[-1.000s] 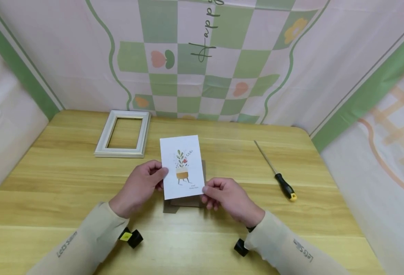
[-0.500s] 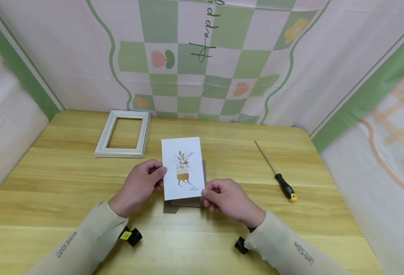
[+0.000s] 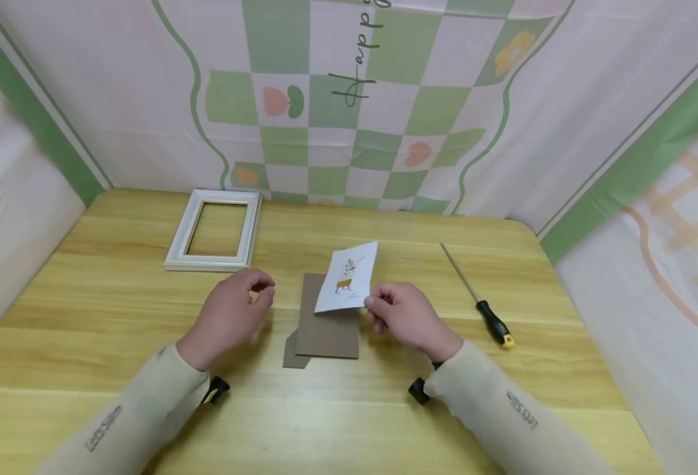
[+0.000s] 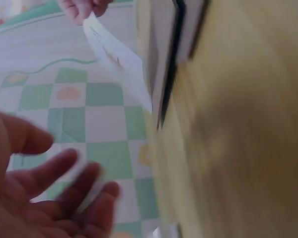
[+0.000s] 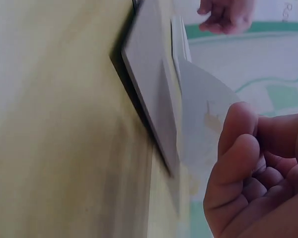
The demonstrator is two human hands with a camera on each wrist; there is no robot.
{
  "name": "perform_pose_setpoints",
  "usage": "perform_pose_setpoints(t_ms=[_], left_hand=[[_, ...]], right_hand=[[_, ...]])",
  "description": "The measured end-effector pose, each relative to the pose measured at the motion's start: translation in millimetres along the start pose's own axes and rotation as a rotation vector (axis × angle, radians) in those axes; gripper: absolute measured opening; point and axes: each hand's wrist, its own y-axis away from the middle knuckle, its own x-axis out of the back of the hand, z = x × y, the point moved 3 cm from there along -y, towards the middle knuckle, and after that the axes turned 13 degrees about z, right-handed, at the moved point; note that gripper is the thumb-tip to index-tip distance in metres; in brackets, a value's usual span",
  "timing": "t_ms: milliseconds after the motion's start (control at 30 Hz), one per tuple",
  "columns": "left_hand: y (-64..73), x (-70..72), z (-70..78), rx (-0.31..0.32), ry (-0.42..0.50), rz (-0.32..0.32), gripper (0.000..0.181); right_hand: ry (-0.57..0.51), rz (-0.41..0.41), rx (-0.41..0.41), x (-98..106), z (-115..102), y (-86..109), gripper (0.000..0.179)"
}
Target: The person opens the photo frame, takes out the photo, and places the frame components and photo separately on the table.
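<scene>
My right hand (image 3: 411, 315) pinches the lower right corner of a white card (image 3: 357, 264) printed with a potted plant. The card is tilted above a brown backing board (image 3: 328, 335), which lies on the table with its angled stand piece (image 3: 294, 353) showing at the lower left. My left hand (image 3: 228, 313) is off the card, to the left of the board, holding nothing. In the left wrist view its fingers (image 4: 84, 183) are spread and loosely bent. The right wrist view shows thumb and finger meeting at the edge of the card (image 5: 203, 114).
A white picture frame (image 3: 185, 231) with an open middle lies at the back left of the wooden table (image 3: 117, 310). To the right lies a screwdriver (image 3: 491, 323) with a black and yellow handle. A patterned curtain (image 3: 384, 99) hangs behind the table.
My left hand has let go of the card and drawn slightly left. The right hand has moved up and right with the card, which now tilts and uncovers most of the backing board.
</scene>
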Motion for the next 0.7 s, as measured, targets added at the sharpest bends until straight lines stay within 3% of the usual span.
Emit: perform_pose_setpoints(t_ms=[100, 233, 467, 700], left_hand=[[0.7, 0.4, 0.2, -0.073, -0.138, -0.030, 0.036], [3.4, 0.0, -3.0, -0.082, -0.239, -0.083, 0.048], [5.7, 2.1, -6.0, -0.073, -0.257, -0.115, 0.051], [4.2, 2.8, -7.4, -0.068, -0.266, -0.120, 0.052]], right_hand=[[-0.024, 0.003, -0.050, 1, 4, -13.6, 0.025], [-0.036, -0.008, -0.110, -3, 7, -32.1, 0.028], [-0.044, -0.042, -0.185, -17, 2, -64.5, 0.033], [-0.007, -0.008, -0.228, -22, -5, -96.2, 0.038]])
